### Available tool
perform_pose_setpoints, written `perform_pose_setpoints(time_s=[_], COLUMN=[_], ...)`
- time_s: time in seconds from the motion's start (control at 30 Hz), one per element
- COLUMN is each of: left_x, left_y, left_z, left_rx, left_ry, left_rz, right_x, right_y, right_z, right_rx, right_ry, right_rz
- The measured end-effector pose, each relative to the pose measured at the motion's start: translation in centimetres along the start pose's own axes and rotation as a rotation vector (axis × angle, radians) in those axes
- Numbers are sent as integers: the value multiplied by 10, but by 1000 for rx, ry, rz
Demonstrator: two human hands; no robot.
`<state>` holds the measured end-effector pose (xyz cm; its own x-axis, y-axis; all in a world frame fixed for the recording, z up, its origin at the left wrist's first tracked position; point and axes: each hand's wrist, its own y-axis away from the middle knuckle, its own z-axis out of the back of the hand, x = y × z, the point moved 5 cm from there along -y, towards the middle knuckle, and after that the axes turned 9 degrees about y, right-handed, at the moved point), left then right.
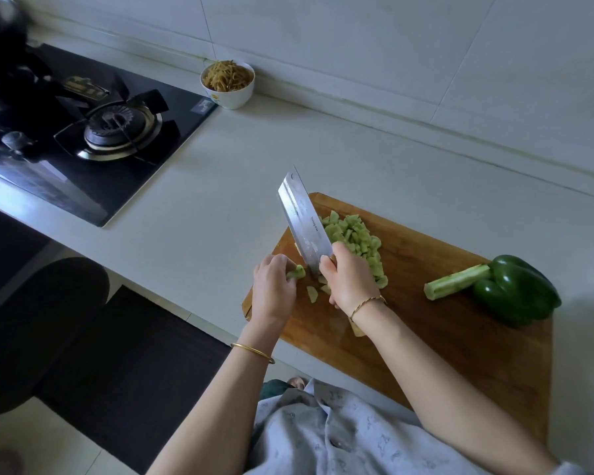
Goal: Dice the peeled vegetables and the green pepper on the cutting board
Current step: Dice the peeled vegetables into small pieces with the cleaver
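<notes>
On the brown wooden cutting board (426, 269), near its left end, we see the left hand (273, 286) with fingers curled, pinching a short pale green peeled vegetable stub (297, 272) down on the board. Right hand (348, 279) sits just beside it, wrapped round the handle of a wide steel cleaver (304, 224); the handle is mostly hidden by the fingers. Blade tilts up and away toward the board's far left corner, heel down by the stub; we cannot tell whether the edge touches it. Pile of pale green diced pieces (354, 234) lies on the board just right of the blade, with a few loose dice (312, 293) between the two hands. Toward the board's right end we see one long peeled pale green stalk (455, 282), uncut, its far end touching a whole glossy dark green bell pepper (515, 291). Board rests on a pale countertop (203, 200). Well beyond the board's far left corner, a white bowl (228, 84) of tan shredded strips stands by the wall, and a black glass gas stove (93, 132) lies further left. We note a gold bangle (252, 353) on the left wrist and a thin twisted bracelet (367, 303) on the right.
</notes>
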<state>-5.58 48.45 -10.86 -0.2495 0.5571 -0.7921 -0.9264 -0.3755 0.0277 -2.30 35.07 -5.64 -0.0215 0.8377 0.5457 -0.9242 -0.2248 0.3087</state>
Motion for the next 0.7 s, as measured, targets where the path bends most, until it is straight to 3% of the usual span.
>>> perform_pose_setpoints(time_s=[0.37, 0.7], left_x=[1, -1], left_y=[1, 4], left_z=[6, 9], left_rx=[-21, -16], left_ry=[-22, -19], left_rz=[38, 71], right_x=[-12, -21], right_y=[20, 21], right_z=[-4, -9], right_rx=[15, 36], right_ry=[-133, -93], right_rz=[-5, -14])
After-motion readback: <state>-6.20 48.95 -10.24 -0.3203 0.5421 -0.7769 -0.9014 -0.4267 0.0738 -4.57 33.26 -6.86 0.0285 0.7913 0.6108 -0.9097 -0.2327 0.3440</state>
